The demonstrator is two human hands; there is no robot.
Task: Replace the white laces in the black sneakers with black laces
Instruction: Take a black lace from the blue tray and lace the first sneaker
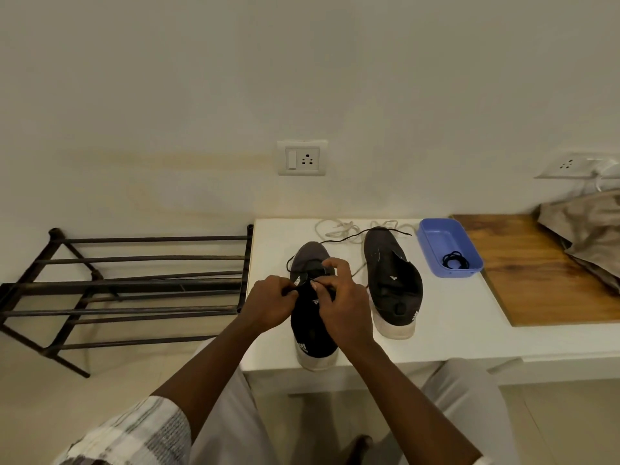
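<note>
Two black sneakers with white soles stand on the white table, toes pointing away from me. My hands work over the left sneaker. My left hand pinches a black lace at the shoe's left eyelets. On the tongue side my right hand pinches the same lace. The lace's free end trails back across the table towards the right sneaker, which has no lace in it. Loose white laces lie in a tangle behind both shoes.
A blue plastic tray holding a coiled black lace sits right of the shoes. Beyond it lie a wooden board and crumpled cloth. A dark metal shoe rack stands left of the table. Wall sockets are behind.
</note>
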